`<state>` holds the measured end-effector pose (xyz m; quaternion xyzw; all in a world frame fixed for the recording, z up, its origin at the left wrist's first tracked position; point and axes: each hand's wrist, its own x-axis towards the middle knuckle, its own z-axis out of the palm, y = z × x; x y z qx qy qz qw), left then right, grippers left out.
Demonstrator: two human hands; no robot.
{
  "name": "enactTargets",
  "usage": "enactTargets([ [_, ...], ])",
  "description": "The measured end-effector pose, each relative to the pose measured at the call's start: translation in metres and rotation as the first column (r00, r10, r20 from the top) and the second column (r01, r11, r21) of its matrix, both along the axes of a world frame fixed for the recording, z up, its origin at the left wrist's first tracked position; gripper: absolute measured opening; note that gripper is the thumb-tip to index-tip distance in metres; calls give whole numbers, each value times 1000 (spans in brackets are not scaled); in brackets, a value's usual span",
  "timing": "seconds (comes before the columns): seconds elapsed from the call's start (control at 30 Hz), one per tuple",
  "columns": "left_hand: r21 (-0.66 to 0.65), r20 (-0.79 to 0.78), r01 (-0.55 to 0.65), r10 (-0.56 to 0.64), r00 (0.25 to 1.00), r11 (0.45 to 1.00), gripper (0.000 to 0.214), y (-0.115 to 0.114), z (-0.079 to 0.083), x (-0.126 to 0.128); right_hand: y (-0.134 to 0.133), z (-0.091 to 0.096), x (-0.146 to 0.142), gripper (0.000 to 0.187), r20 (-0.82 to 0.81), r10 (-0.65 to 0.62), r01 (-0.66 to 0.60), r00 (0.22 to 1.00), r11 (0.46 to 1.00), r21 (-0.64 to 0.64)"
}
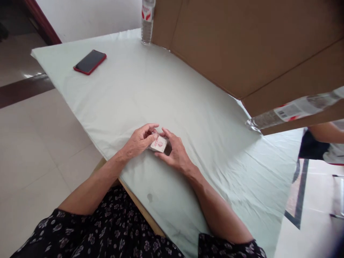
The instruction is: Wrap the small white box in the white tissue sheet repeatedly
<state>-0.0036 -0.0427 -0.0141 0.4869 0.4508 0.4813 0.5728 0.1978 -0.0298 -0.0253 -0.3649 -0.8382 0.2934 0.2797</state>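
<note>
A small white box with red print on its top is between my two hands, just over the cloth near the table's front edge. My left hand is closed on its left side, the thumb lying on the printed face and the other fingers bent behind. Around the right end curves my right hand, thumb at the near edge and fingertips at the far edge. A dark gap shows between the box and that palm. Something clear, perhaps plastic wrap, shows at the box's lower left.
A pale green cloth covers the table. A red-edged phone lies at the far left. A large cardboard panel stands across the right, with one clear bottle at its left end and another bottle nearer. Someone's arm shows beyond.
</note>
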Motion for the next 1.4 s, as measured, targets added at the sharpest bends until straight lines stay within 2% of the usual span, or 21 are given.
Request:
enactTargets([
  [0.13, 28, -4, -65, 65, 998, 997, 46, 1, 0, -1, 0, 2, -2, 79, -69, -54, 56, 996, 998, 30],
  [0.27, 68, -27, -144, 146, 989, 987, 49, 1, -1, -5, 7, -1, 2, 79, -102, -121, 120, 987, 993, -20],
  [0.43, 105, -142, -68, 82, 986, 992, 62, 0, -3, -6, 13, -10, 6, 79, -101, -112, 100, 989, 988, -116],
  [0.63, 137, -245, 33, 1, 970, 990, 77, -2, -3, -4, 10, -12, 8, 85, -99, -140, 132, 985, 987, -90],
  [0.8, 97, -301, 56, -24, 953, 994, 81, -3, -1, -2, 11, -13, 9, 77, -97, -182, 168, 979, 976, -135],
  [0.93, 107, -337, 50, -11, 941, 993, 79, -3, -2, -1, 13, -12, 10, 78, -72, -173, 159, 982, 972, -171],
  [1.13, 213, -318, 21, 49, 947, 977, 79, -4, -7, 0, 7, -8, 10, 76, -134, -156, 141, 979, 983, -114],
  [1.23, 213, -308, -8, 75, 949, 977, 80, -4, -6, -2, 3, -3, 11, 68, -191, -208, 190, 959, 975, -112],
  [1.4, 158, -330, -18, 70, 942, 987, 81, -4, -4, -6, 2, 1, 11, 41, -239, -292, 286, 926, 956, -63],
])
